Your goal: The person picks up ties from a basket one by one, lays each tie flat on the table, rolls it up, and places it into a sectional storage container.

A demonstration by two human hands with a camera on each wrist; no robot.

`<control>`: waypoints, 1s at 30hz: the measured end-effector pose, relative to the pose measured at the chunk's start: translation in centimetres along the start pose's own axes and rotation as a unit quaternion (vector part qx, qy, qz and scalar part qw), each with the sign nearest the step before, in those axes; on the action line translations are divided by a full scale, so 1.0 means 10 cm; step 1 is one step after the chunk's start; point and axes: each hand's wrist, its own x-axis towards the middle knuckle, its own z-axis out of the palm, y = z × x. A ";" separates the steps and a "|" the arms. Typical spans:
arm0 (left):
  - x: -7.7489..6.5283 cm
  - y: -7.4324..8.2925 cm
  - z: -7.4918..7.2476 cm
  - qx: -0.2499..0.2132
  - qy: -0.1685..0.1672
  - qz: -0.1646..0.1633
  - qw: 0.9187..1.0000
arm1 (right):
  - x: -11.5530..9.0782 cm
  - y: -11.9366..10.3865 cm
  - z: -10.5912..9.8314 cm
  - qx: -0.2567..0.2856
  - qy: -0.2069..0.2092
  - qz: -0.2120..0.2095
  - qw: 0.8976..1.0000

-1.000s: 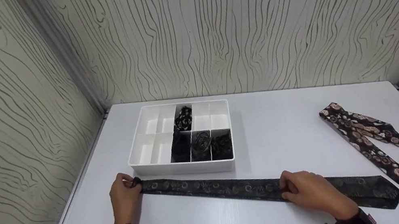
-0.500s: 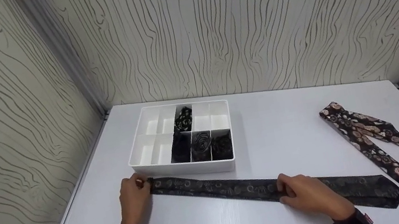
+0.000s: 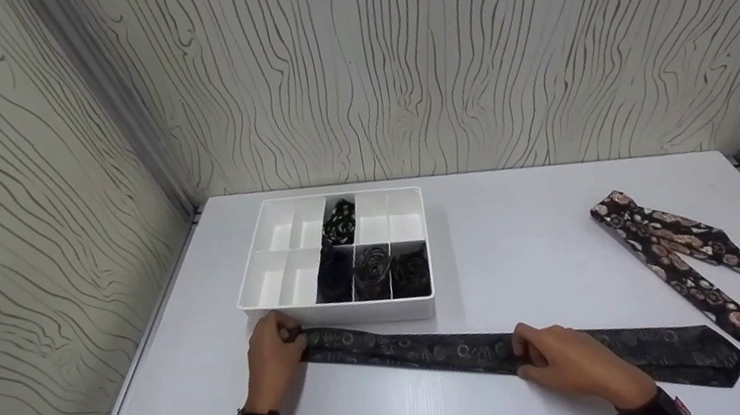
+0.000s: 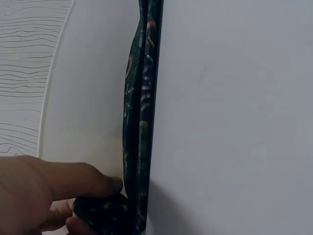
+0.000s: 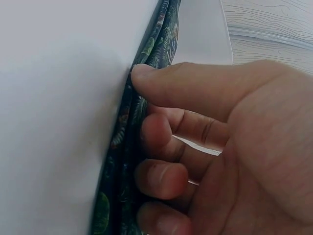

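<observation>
A dark patterned necktie (image 3: 426, 351) lies stretched across the table in front of the box, its wide pointed end to the right. My left hand (image 3: 273, 357) grips the narrow end, where a small rolled-up part (image 4: 105, 215) shows between thumb and fingers in the left wrist view. Farther right, my right hand (image 3: 570, 357) pinches the necktie by its edges, thumb on the near side and fingers curled on the other. The wide end runs out beneath that hand.
Behind the necktie stands a white divided box (image 3: 335, 312), several of its compartments holding rolled dark neckties (image 3: 372, 272). A black floral necktie (image 3: 715, 306) lies loosely folded at the right. Patterned panels (image 3: 353, 66) wall in the table.
My left hand has moved to the right along the necktie, with its rolled end, and the flat stretch between the hands is shorter. The right hand has barely shifted.
</observation>
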 end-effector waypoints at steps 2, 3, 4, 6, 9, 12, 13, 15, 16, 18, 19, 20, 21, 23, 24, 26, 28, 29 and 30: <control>-0.02 0.00 0.02 0.001 0.004 0.005 1.000 | 0.00 -0.01 0.00 -0.002 -0.002 0.001 1.000; -0.03 0.00 0.03 0.003 0.005 0.005 1.000 | 0.01 -0.02 0.00 -0.003 0.000 0.003 1.000; -0.04 0.00 0.04 0.008 0.007 0.003 1.000 | 0.02 -0.03 0.00 -0.004 0.003 0.004 1.000; -0.06 0.00 0.05 0.017 0.013 -0.005 1.000 | 0.03 -0.06 0.00 -0.006 0.011 0.008 1.000; -0.09 0.00 0.07 0.032 0.021 -0.024 0.999 | 0.07 -0.13 0.01 -0.009 0.025 0.004 1.000; -0.11 0.03 0.12 0.020 0.023 -0.038 0.999 | 0.14 -0.24 0.05 -0.017 0.035 -0.014 0.999; -0.12 0.05 0.14 0.010 0.024 -0.036 0.999 | 0.17 -0.28 0.06 -0.019 0.037 -0.023 0.999; -0.14 0.10 0.19 -0.009 0.023 -0.020 0.999 | 0.23 -0.38 0.10 -0.021 0.039 -0.042 0.998; -0.15 0.13 0.21 -0.016 0.018 -0.013 1.000 | 0.26 -0.44 0.13 -0.022 0.038 -0.052 0.998; -0.18 0.19 0.27 -0.023 0.011 0.010 1.000 | 0.32 -0.54 0.18 -0.021 0.034 -0.074 0.996; -0.19 0.21 0.29 -0.023 0.008 0.022 0.999 | 0.34 -0.59 0.20 -0.021 0.032 -0.084 0.996; -0.20 0.24 0.31 -0.019 0.006 0.033 0.999 | 0.37 -0.63 0.23 -0.022 0.030 -0.093 0.995; -0.20 0.25 0.33 -0.017 0.002 0.040 0.999 | 0.39 -0.67 0.25 -0.026 0.027 -0.102 0.994; -0.22 0.28 0.35 -0.009 -0.006 0.045 0.999 | 0.43 -0.74 0.29 -0.038 0.022 -0.111 0.993; -0.22 0.28 0.35 -0.008 -0.011 0.045 0.999 | 0.45 -0.76 0.31 -0.045 0.018 -0.112 0.993; -0.23 0.28 0.33 -0.003 -0.026 0.050 0.998 | 0.47 -0.79 0.34 -0.061 0.014 -0.113 0.992; -0.26 0.25 0.26 -0.002 -0.056 0.057 0.997 | 0.49 -0.83 0.36 -0.070 0.011 -0.113 0.991; -0.28 0.23 0.22 0.000 -0.072 0.066 0.995 | 0.51 -0.85 0.37 -0.074 0.013 -0.114 0.991; -0.29 0.22 0.18 0.005 -0.087 0.079 0.993 | 0.52 -0.88 0.37 -0.075 0.016 -0.117 0.990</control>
